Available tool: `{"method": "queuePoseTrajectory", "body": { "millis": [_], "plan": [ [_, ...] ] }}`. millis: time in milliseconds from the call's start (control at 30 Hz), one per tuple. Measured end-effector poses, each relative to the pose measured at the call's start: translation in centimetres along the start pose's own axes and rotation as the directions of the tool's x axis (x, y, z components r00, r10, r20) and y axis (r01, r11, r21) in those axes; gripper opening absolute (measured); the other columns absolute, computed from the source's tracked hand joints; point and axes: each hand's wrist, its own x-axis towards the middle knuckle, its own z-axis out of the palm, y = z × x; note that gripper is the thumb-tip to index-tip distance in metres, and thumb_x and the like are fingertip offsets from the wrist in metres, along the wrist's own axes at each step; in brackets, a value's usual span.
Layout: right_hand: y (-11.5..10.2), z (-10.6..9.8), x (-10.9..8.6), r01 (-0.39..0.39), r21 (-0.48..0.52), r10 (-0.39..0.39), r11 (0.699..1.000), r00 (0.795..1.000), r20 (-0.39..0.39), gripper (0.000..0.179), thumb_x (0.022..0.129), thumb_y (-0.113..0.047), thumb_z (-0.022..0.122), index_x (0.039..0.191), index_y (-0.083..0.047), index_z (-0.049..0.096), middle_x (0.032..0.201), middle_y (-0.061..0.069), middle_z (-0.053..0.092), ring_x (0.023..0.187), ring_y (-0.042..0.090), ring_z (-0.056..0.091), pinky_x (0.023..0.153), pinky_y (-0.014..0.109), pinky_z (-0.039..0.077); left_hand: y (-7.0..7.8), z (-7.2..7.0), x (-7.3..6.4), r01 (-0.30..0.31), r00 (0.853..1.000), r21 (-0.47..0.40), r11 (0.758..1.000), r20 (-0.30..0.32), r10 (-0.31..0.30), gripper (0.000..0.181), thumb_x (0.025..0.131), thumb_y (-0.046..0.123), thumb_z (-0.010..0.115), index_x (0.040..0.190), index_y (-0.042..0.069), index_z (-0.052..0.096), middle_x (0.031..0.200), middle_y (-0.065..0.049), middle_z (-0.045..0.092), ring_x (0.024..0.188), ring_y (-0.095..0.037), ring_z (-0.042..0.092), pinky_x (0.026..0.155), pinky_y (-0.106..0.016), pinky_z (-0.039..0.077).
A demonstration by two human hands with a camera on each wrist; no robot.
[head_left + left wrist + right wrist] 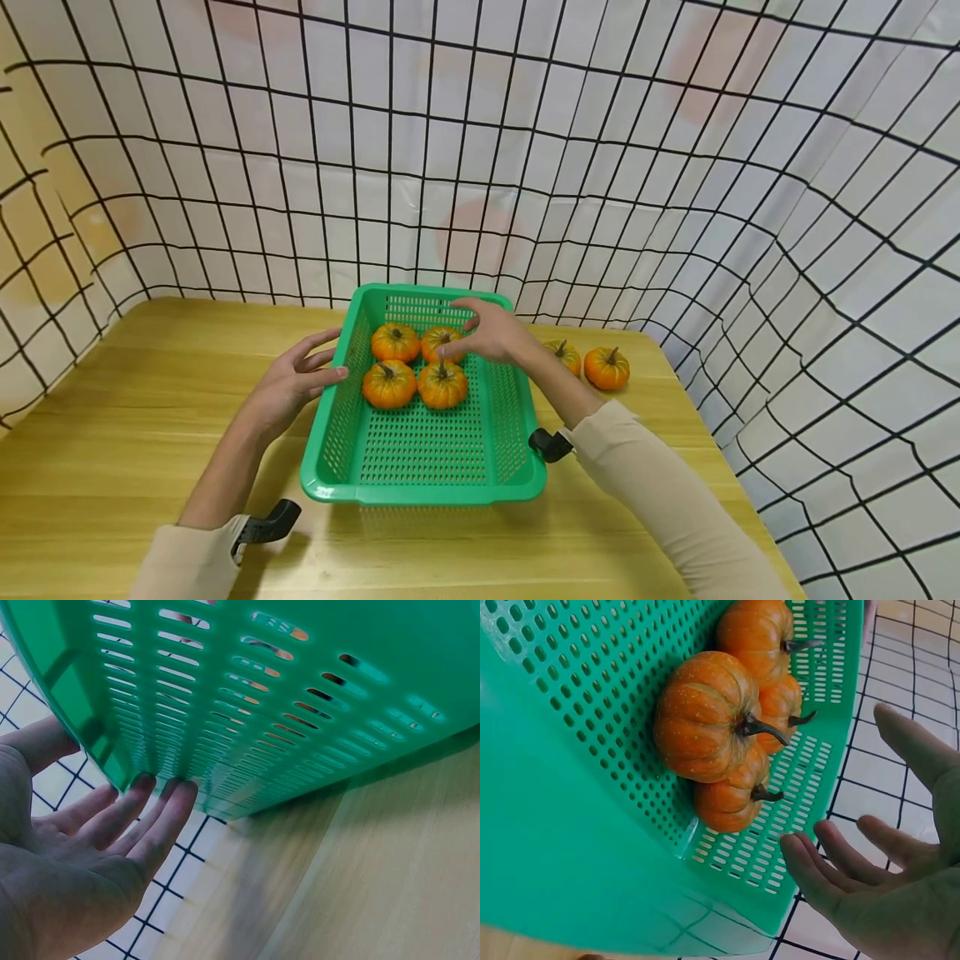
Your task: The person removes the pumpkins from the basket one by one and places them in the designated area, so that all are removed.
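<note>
A green perforated plastic basket (442, 495) stands on the wooden table. Grouped in its far left part are several small orange pumpkins (442, 385) with dark stems, also seen in the right wrist view as pumpkins (705, 716). My left hand (281, 387) holds the basket's left side, its thumb over the rim; in the left wrist view the fingertips (184, 796) touch the slotted outer wall. Over the far right part of the basket is my right hand (495, 333), its fingers spread and loosely bent around nothing. It partly covers the far right pumpkin (437, 337).
Two more pumpkins lie on the table right of the basket: one pumpkin (564, 357) partly behind the right forearm, the other pumpkin (607, 368) farther right. Black wire grid panels (420, 179) with white sheeting behind them line the table's (150, 400) back and sides.
</note>
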Motion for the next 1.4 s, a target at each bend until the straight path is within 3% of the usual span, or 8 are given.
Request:
{"method": "queuePoseTrajectory", "body": {
  "millis": [267,567,900,1200,1400],
  "plan": [
    [0.1,0.2,0.3,0.016,0.018,-0.018,1.000,0.995,0.097,0.085,0.084,-0.039,0.084,0.156,-0.027,0.040,0.147,0.019,0.054,0.133,0.033,0.054,0.104,0.052,0.049,0.0,0.0,0.1,0.000,1.000,0.005,1.000,0.002,0.000,0.077,0.097,0.016,0.069,0.161,0.013,0.026,0.158,-0.024,0.038,0.123,-0.018,0.061,0.093,-0.025,0.053],
    [-0.3,0.9,0.8,0.030,-0.069,-0.020,0.997,0.990,0.141,0.084,0.083,-0.043,0.084,0.154,-0.027,0.043,0.149,0.014,0.052,0.131,0.029,0.055,0.101,0.050,0.052,0.0,-0.2,0.1,-0.009,1.000,-0.016,1.000,0.005,0.010,0.076,0.098,0.014,0.068,0.161,0.012,0.025,0.157,-0.026,0.037,0.120,-0.015,0.063,0.092,-0.026,0.055],
    [-0.5,2.1,1.0,0.002,-0.074,0.006,0.997,0.994,0.106,0.081,0.083,-0.038,0.084,0.152,-0.018,0.046,0.160,0.011,0.039,0.132,0.034,0.052,0.106,0.052,0.048,-0.1,-0.1,0.1,-0.011,1.000,-0.029,1.000,0.005,0.012,0.076,0.097,0.012,0.068,0.161,0.012,0.026,0.157,-0.026,0.038,0.121,-0.018,0.062,0.092,-0.027,0.055],
    [-0.6,2.8,1.0,-0.016,-0.094,0.025,0.995,0.995,0.093,0.077,0.083,-0.039,0.084,0.149,-0.018,0.050,0.160,0.010,0.040,0.141,0.036,0.045,0.111,0.052,0.043,-0.1,0.0,0.1,-0.012,1.000,-0.014,1.000,0.009,0.012,0.076,0.097,0.015,0.068,0.161,0.013,0.026,0.157,-0.024,0.039,0.124,-0.019,0.060,0.094,-0.026,0.054],
    [-0.7,2.2,0.7,0.005,-0.122,0.010,0.993,0.993,0.117,0.077,0.084,-0.041,0.083,0.149,-0.017,0.050,0.157,0.012,0.043,0.135,0.035,0.050,0.106,0.051,0.048,-0.3,0.0,0.1,-0.012,1.000,-0.031,0.999,0.011,0.013,0.076,0.097,0.013,0.068,0.161,0.012,0.026,0.157,-0.026,0.038,0.122,-0.018,0.061,0.093,-0.027,0.055]
  ]
}}
